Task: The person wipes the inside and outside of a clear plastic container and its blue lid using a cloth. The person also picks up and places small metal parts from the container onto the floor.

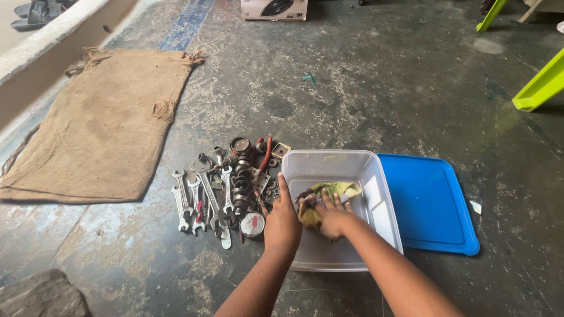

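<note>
Clear plastic tub (343, 176) on the concrete floor (382, 94), blue lid (432, 202) touching its right side. Left hand (282, 220) clamped on the near-left rim, fingers narrow. Right hand (332, 217) spread wide inside, pressing a yellow-green rag (332, 191). Likely risks: tub skidding into the wrenches (197, 202) just beside it; light wall flexing under hard pressing.

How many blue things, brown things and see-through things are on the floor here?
Blue: 1, the blue lid
Brown: 1, the burlap sack
See-through: 1, the clear plastic tub, held by the left hand; the right hand presses a rag inside
Total: 3
</note>
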